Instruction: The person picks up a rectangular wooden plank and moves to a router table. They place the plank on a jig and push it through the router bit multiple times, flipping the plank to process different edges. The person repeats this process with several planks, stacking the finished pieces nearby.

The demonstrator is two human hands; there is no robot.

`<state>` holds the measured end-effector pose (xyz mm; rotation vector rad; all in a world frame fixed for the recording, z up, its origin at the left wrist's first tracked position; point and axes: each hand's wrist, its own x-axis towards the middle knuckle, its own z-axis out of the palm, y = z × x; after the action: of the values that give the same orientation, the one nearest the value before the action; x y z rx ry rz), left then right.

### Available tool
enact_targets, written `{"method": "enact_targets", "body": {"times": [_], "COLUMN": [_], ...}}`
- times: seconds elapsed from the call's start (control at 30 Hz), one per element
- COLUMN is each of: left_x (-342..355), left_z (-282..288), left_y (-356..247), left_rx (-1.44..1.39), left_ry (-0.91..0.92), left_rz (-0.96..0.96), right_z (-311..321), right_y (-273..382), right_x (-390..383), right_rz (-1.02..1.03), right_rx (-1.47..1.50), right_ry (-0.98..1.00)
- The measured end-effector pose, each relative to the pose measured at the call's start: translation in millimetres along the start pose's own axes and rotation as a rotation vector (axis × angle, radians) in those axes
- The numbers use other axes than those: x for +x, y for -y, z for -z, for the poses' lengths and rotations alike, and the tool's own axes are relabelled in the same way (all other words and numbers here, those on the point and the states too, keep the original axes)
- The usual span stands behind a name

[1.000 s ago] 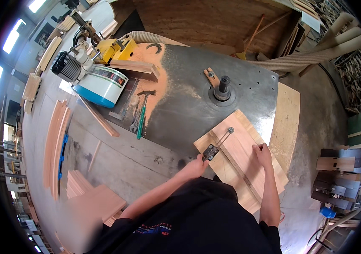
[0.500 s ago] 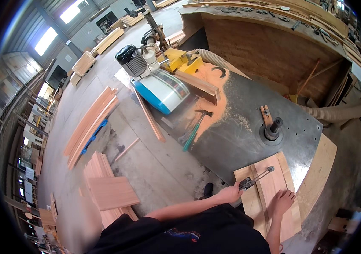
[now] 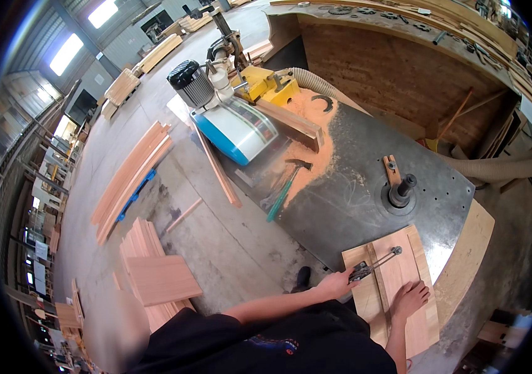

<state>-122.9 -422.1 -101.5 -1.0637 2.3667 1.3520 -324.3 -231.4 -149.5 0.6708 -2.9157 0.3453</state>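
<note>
A light wooden board lies at the near edge of the metal machine table, with a raised wooden strip along it. Fixed at the board's left side is a toggle clamp, its rod reaching over the board to a round tip. My left hand is closed around the clamp's handle. On the board's right part rests my right hand, fingers bent over and gripping it near its right-hand strip. The fingertips of both hands are partly hidden.
A black spindle rises from the table beyond the board. A green-handled hammer lies by the sawdust, near a blue-white power feeder. Stacked planks stand on the floor at left. A ribbed hose runs at right.
The whole view has shifted very slightly. Both hands keep nearly the same hold on the clamp and the board.
</note>
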Motion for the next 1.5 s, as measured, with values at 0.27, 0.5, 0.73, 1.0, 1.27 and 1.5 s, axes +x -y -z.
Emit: {"method": "enact_targets", "body": {"times": [0.27, 0.5, 0.73, 1.0, 1.27, 1.5], "left_x": [19.0, 36.1, 54.8, 80.6, 106.2, 125.2], "left_z": [1.7, 29.0, 71.5, 87.9, 98.1, 104.3], "left_y": [-2.2, 8.2, 28.0, 32.1, 21.2, 12.2], "left_rx": [0.198, 0.236, 0.249, 0.262, 0.283, 0.294], "left_ry": [-0.075, -0.036, -0.091, -0.087, -0.011, 0.056], "left_rz": [-0.072, -0.015, -0.107, -0.099, -0.124, -0.152], "right_z": [-2.9, -12.2, -32.8, -39.7, -38.7, -40.8], "right_y": [-4.1, 34.8, 71.7, 92.8, 98.3, 99.0], "right_x": [3.7, 18.3, 21.5, 37.5, 50.4, 62.2], "right_rz": [0.156, 0.163, 0.12, 0.067, -0.013, -0.035], "right_rx": [0.076, 0.085, 0.071, 0.064, 0.05, 0.032], "right_ry": [0.059, 0.014, -0.017, -0.012, 0.02, -0.007]}}
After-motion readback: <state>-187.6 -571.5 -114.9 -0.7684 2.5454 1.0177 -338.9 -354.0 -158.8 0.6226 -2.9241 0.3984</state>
